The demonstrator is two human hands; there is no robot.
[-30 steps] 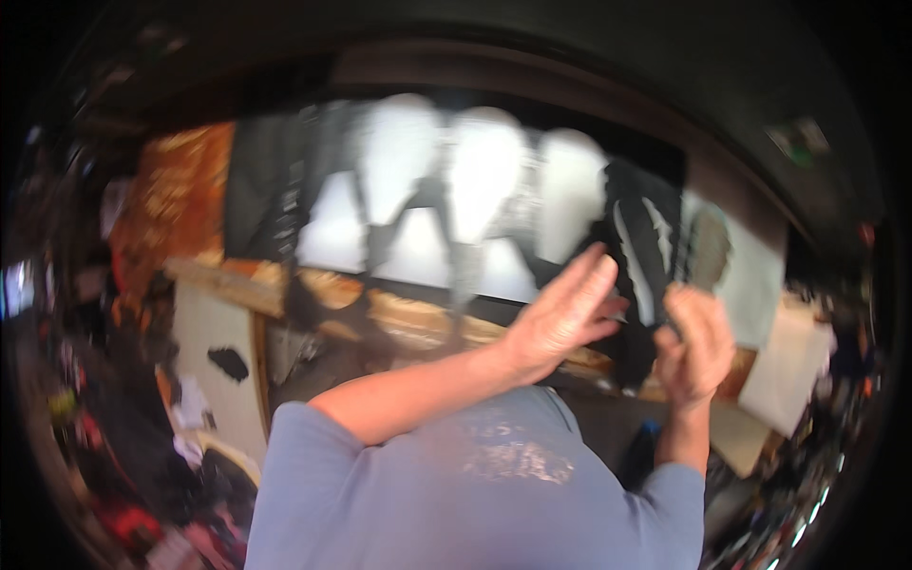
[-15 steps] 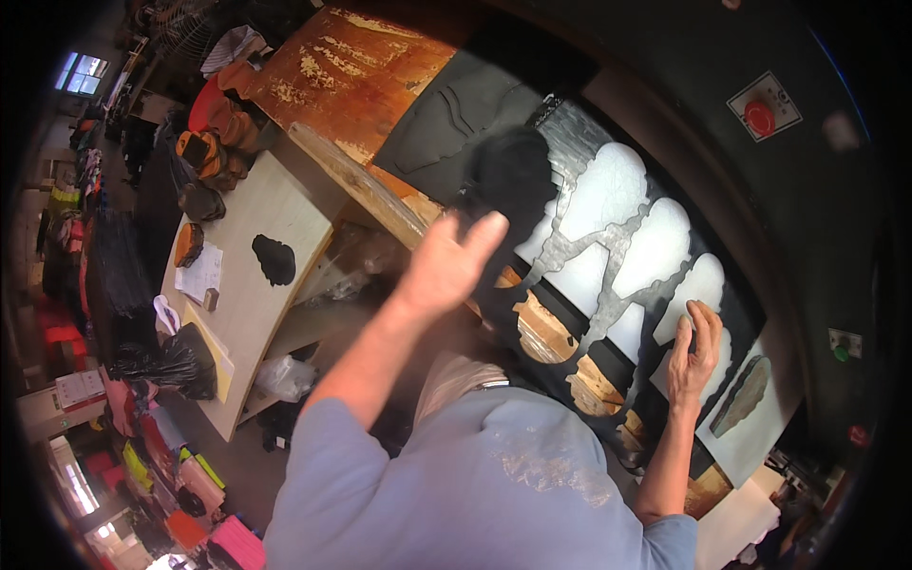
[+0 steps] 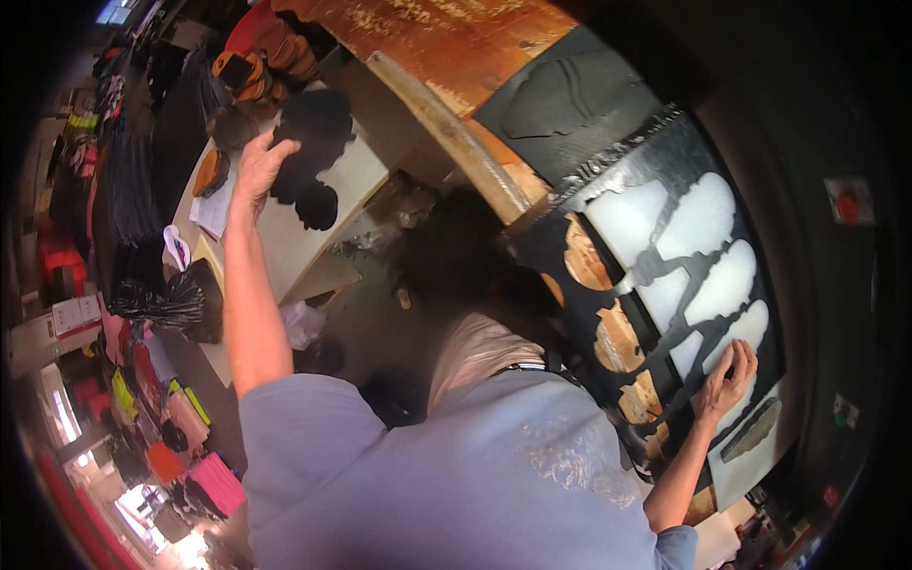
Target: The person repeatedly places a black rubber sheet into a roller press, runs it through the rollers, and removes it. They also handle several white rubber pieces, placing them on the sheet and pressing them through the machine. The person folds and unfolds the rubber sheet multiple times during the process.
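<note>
My left hand (image 3: 258,176) reaches over the pale side table (image 3: 294,252), thumb and fingers closed on a flat black cut-out piece (image 3: 321,122) with a wavy edge. Just below it is a smaller black piece (image 3: 316,206); where the dark shapes overlap, I cannot tell them apart. On the right, my right hand (image 3: 727,382) rests with loosely bent fingers on a black sheet (image 3: 698,275) full of large rounded cut-outs. A white board (image 3: 708,218) shows through some holes, worn wood (image 3: 619,337) through others.
A grey-brown shape (image 3: 752,432) lies on a white panel beside my right hand. Brown shaped blocks (image 3: 275,57) are stacked at the far end of the side table. A wooden rail (image 3: 446,133) runs between the tables. A red button (image 3: 848,202) sits on the dark machine.
My left hand has swung left from the black sheet to the side table, carrying the black piece. My right hand stays at the sheet. The whole view has shifted.
</note>
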